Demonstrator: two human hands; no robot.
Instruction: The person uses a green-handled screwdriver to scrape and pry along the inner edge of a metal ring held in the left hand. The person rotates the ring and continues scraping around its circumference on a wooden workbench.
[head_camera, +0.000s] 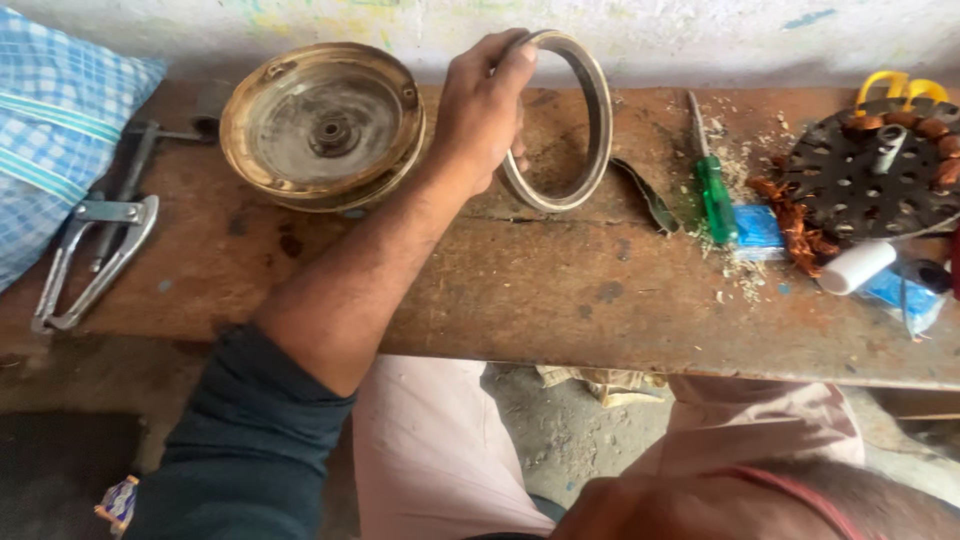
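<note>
Head view: your left hand (480, 120) is closed on the metal ring (570, 120), thumb and fingers pinching its left arc, ring standing on edge with its bottom touching the counter (560, 300) near the back edge, probably so the rim takes the weight. Brass round housing (325, 125) sits just left of your hand, tilted against the back wall. Green screwdriver (712, 185) lies right of the ring; wound stator (875, 170) is at the back right corner. Puller tool (95, 255) lies at the left end beside a checked cloth bag (55, 120). Right hand isn't in frame.
</note>
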